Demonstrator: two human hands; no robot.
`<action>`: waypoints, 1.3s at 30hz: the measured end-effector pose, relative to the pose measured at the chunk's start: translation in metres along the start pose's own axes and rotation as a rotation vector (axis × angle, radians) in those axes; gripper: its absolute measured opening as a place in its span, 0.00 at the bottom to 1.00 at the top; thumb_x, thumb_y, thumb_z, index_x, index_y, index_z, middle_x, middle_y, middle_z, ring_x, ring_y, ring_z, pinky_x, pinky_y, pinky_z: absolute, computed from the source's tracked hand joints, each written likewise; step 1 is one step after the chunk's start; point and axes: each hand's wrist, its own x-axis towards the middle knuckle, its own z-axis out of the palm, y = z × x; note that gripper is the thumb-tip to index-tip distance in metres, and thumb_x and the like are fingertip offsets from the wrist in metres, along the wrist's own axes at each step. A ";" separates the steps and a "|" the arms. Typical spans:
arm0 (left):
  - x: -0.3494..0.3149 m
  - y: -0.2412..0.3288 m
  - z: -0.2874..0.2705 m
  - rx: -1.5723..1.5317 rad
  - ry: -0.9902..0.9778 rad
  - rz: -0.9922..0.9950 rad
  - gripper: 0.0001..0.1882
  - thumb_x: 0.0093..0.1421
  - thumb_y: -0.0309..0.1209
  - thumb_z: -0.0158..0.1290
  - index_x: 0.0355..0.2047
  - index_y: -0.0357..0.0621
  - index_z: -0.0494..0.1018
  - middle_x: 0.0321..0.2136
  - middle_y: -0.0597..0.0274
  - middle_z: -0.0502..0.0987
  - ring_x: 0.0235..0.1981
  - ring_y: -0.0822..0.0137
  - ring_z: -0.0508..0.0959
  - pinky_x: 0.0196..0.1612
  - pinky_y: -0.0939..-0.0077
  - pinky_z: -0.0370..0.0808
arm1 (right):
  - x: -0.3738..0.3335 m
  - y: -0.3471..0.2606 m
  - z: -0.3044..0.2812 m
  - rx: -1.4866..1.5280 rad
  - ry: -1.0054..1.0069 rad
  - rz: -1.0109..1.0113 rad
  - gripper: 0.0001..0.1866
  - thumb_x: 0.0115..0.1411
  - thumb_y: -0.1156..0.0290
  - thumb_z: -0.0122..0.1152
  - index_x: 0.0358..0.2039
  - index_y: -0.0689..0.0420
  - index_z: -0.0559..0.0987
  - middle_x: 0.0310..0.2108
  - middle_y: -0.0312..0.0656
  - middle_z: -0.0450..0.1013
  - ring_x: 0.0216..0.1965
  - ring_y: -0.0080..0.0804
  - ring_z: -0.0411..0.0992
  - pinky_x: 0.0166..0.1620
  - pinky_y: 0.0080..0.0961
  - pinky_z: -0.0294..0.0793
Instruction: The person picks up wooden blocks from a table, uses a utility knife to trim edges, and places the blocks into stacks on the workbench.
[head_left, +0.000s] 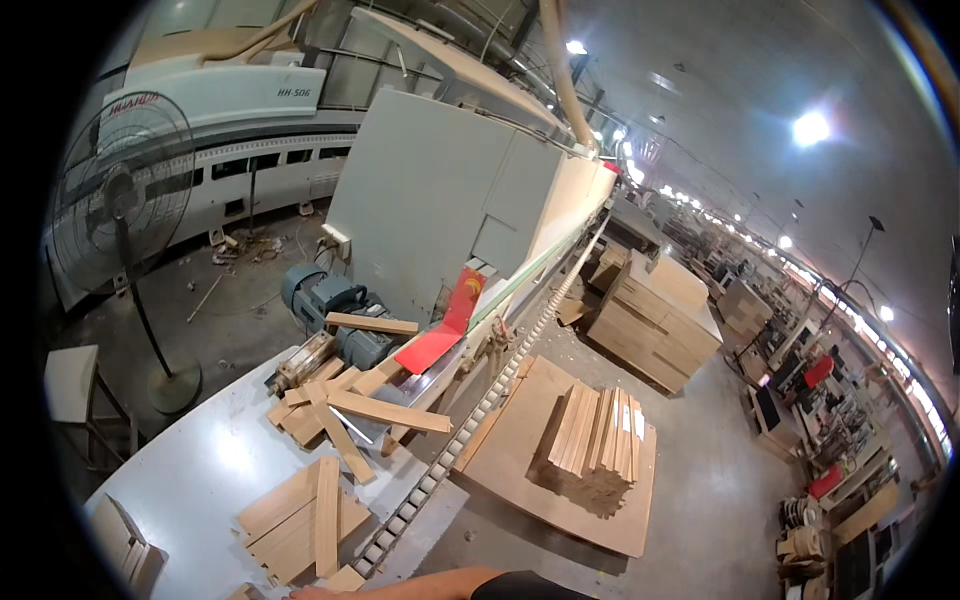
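Forearm at table edge, wood strips adjacent.
Left hand (305, 593) (mostly out of view; grip cannot be determined) beside stacked wood strips (300, 520) on grey table (200, 470).

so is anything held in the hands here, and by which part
Cannot be told: only a forearm shows at the lower edge, by wooden boards on the grey table; both hands are out of view.

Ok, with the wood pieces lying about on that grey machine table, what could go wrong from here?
1. The loose light-brown wooden strips lie crisscrossed near the table's edge, next to the white roller track; a nudge might send one onto the rollers or the floor.
2. The short tan wooden boards sit close to the person's forearm; a reach could knock them off the grey machine table.
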 end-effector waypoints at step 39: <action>0.098 0.279 0.025 -1.146 -0.176 -0.068 0.20 0.61 0.26 0.58 0.51 0.29 0.69 0.38 0.54 0.75 0.33 0.63 0.78 0.30 0.69 0.78 | -0.207 -0.108 -0.101 1.025 0.252 0.723 0.27 0.66 0.49 0.56 0.57 0.55 0.74 0.36 0.36 0.76 0.31 0.22 0.73 0.32 0.23 0.76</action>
